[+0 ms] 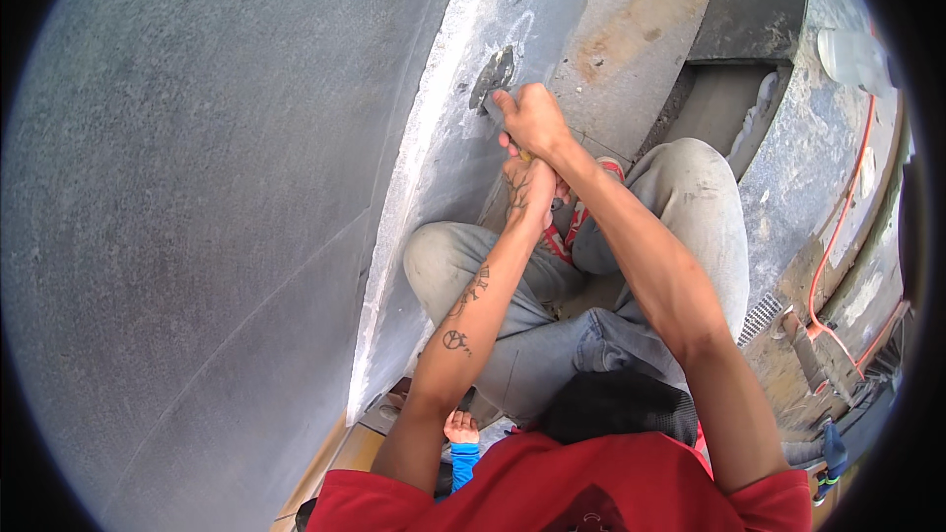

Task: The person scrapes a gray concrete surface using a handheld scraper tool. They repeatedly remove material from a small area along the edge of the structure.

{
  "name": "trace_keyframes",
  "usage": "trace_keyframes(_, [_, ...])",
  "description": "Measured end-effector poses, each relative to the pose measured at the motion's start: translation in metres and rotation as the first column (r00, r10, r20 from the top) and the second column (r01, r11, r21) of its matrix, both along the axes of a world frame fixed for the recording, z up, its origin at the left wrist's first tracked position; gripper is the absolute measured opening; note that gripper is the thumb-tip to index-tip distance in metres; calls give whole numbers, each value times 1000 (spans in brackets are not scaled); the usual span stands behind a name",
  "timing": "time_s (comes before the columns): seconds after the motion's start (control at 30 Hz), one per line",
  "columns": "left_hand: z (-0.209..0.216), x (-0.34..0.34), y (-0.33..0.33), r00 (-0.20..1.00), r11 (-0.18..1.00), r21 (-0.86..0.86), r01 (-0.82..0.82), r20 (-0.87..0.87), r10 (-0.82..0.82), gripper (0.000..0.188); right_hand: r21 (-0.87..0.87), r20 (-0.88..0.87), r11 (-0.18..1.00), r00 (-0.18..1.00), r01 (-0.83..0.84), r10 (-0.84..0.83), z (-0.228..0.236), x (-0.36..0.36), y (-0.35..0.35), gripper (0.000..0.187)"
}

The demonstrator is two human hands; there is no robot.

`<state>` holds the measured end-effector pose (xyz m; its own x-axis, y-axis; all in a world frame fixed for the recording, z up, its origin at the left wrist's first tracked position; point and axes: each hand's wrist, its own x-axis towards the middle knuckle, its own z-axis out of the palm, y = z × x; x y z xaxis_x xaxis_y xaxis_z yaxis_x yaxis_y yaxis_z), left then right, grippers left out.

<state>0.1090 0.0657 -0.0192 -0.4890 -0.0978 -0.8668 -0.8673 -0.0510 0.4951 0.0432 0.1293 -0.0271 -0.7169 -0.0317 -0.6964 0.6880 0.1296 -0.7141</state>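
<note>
Above the middle, our right hand (537, 122) holds a grey blade (494, 111) by a dark patch (496, 71), and we cannot tell if our left hand (531, 187), below, holds anything.

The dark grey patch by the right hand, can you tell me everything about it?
The dark grey patch looks rough and ragged, longer than wide, maybe mortar or filler. It lies on a paler grey surface, beyond the right hand. A flat grey tool in that hand meets its lower end; whether they touch is unclear.
</note>
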Motion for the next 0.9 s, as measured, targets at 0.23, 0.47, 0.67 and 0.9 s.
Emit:
trace_keyframes(0.23, [-1, -11, -33, 975, 975, -19, 219, 34, -219, 34, -4, -23, 971, 970, 240, -240, -11, 12, -22, 49])
trace_keyframes(0.47, [-6, -24, -37, 950, 949, -45, 312, 13, -312, 33, 20, -31, 927, 927, 374, -373, -5, 5, -25, 50])
trace_keyframes(0.67, [-7, -27, -40, 935, 931, -114, 348, -34, -353, 36, 2, -30, 907, 907, 420, -420, -5, 3, -29, 51])
trace_keyframes(0.9, [-8, -35, -43, 909, 908, -127, 398, -79, -410, 29, 3, -57, 864, 862, 504, -503, -8, 0, -32, 50])
